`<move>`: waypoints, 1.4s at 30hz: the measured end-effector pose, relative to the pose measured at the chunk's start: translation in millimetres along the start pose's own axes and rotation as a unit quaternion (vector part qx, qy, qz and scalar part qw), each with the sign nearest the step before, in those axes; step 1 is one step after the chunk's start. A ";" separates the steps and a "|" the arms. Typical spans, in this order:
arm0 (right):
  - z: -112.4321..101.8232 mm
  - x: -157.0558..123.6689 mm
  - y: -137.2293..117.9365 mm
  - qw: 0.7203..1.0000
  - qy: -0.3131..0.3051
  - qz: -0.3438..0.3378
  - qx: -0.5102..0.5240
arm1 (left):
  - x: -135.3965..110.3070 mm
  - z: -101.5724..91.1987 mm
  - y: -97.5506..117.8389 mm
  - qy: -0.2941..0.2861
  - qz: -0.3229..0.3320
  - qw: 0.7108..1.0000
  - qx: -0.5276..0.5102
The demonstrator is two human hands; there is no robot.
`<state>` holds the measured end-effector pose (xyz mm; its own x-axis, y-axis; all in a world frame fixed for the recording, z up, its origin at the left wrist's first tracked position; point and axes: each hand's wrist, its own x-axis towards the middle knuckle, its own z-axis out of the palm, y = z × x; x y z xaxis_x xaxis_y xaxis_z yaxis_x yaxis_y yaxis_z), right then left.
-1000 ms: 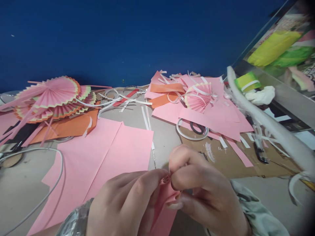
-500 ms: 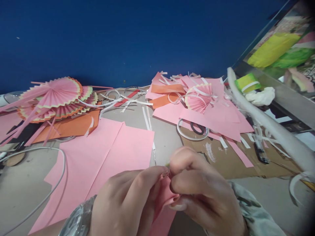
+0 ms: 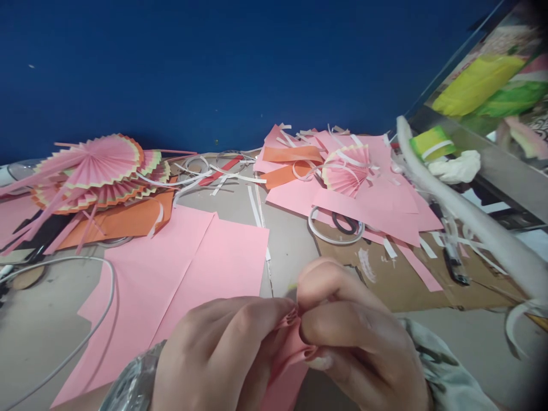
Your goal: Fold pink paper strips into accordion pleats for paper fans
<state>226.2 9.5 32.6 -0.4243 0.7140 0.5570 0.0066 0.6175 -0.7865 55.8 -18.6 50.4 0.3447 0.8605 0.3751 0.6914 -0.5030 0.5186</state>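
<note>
Pink paper, gathered into small pleats along its upper edge, is held between both hands low in the middle of the view. My left hand is closed on its left side, thumb and finger pinching the stacked folds. My right hand pinches the right part of the same paper, with curled fingers and the thumb below. The paper's lower end hangs down past the bottom edge of the view. Under and beside my left hand lie large pink paper sheets.
Pleated pink paper fans are piled at the left on orange paper. Back right, pink sheets and a small fan lie over cardboard. A white cable curves at left; a pale tube slants down the right.
The fingertips have shifted slightly apart, and the pleats at the paper's upper edge show more plainly between them. Both hands keep their hold on the pink paper; the surroundings look unchanged.
</note>
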 end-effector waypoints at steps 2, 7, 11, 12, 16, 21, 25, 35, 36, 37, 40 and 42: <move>-0.5 -0.9 0.3 1.000 -0.006 0.001 -0.002 | 0.3 -1.6 -1.4 -0.018 0.022 1.000 -0.006; -1.2 -3.0 2.1 1.000 -0.002 0.014 0.003 | 6.5 -7.0 -3.5 -0.044 0.018 0.996 -0.069; -1.9 -3.2 3.4 1.000 0.008 0.018 0.005 | 17.8 -14.1 -2.7 -0.118 -0.043 0.978 -0.167; -2.1 -2.8 3.5 1.000 0.009 0.019 0.003 | 20.2 -15.9 -2.7 -0.139 -0.056 0.972 -0.183; -2.3 -0.3 3.1 1.000 0.017 0.016 -0.007 | 23.2 -20.7 -4.8 -0.183 -0.072 0.965 -0.171; -1.4 -0.4 3.8 1.000 0.014 0.012 0.001 | 17.5 -20.0 -8.4 -0.152 -0.017 0.983 -0.102; -1.0 -2.9 4.8 1.000 -0.001 0.013 0.002 | 14.5 -18.7 -7.7 -0.120 0.022 0.990 -0.067; -0.4 -4.3 4.0 1.000 -0.001 0.013 -0.014 | 9.7 -16.8 -3.1 -0.087 0.020 0.993 -0.073; -0.4 -4.9 3.7 1.000 -0.001 0.012 -0.017 | 9.1 -16.0 -2.8 -0.086 0.016 0.993 -0.074; -0.5 -5.4 3.2 1.000 -0.002 0.013 -0.020 | 8.5 -15.0 -2.6 -0.085 0.018 0.993 -0.076; -0.8 -5.6 0.4 0.999 0.007 0.013 -0.039 | 6.8 -11.1 -2.9 -0.059 0.020 0.994 -0.086; -0.6 -5.2 -1.9 0.999 0.017 0.012 -0.049 | 6.2 -8.6 -3.2 -0.044 0.022 0.995 -0.085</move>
<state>229.0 4.8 31.3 -0.3918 0.7387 0.5484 0.1057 0.6283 -0.7708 50.3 -12.4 57.7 0.4320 0.8368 0.3364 0.5588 -0.5411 0.6284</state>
